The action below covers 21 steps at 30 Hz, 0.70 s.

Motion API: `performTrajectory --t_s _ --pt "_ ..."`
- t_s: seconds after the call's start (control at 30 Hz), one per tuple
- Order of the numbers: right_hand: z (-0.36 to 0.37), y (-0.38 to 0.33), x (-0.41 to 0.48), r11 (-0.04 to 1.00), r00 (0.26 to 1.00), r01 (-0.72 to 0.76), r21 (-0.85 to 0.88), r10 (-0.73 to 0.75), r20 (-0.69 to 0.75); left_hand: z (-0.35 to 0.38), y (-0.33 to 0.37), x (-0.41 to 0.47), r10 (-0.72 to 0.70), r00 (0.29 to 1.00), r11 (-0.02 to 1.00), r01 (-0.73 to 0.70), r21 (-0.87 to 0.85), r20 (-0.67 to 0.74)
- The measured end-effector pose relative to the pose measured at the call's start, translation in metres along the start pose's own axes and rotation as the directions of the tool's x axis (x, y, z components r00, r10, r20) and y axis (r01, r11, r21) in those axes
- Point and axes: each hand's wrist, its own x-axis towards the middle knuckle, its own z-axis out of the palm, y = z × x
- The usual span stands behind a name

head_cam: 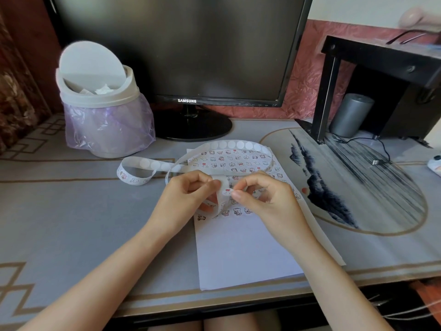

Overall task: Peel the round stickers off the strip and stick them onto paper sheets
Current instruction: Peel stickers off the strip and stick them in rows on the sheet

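- My left hand (188, 194) is curled round the strip (238, 145). It pinches the strip between thumb and fingers, just left of the working point.
- My right hand (265, 199) pinches with thumb and forefinger. The fingertips (238, 194) sit at the right edge of one round sticker (227, 191) on the held stretch.
- I cannot tell whether that edge has lifted from the backing yet.
- The sticker lies between the two hands, touching the right fingertips and just beside the left ones. I judge the right hand to be the peeling hand, with the left hand acting as the anchor.
- The held stretch runs roughly away from me. Beyond it the strip loops to the far side and then curls off to the left on the desk (71, 211).
- The paper sheet (243, 249) lies directly under both hands. Stuck stickers fill its far part, and the bare part is on the side nearer me.
- The coming move probably runs right to free the sticker, then down and toward me onto bare paper.
- Risk: the sticky face may fold onto itself or catch the loose strip.
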Motion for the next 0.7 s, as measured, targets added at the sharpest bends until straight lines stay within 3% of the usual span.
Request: performTrajectory --t_s 0.17,0.43,0.7 --pt "-0.025 -0.003 -0.001 0.986 0.986 -0.159 0.053 0.161 -0.038 0.001 -0.003 0.000 -0.007 1.000 0.998 0.007 0.064 0.001" --pt "-0.085 0.018 -0.003 0.892 0.889 -0.448 -0.058 0.437 -0.134 0.001 -0.007 0.002 -0.024 0.999 0.991 0.020 0.135 0.028" --pt "-0.109 0.025 -0.003 0.861 0.865 -0.499 -0.103 0.486 -0.126 0.001 -0.009 0.003 -0.040 0.999 0.985 0.035 0.172 0.024"
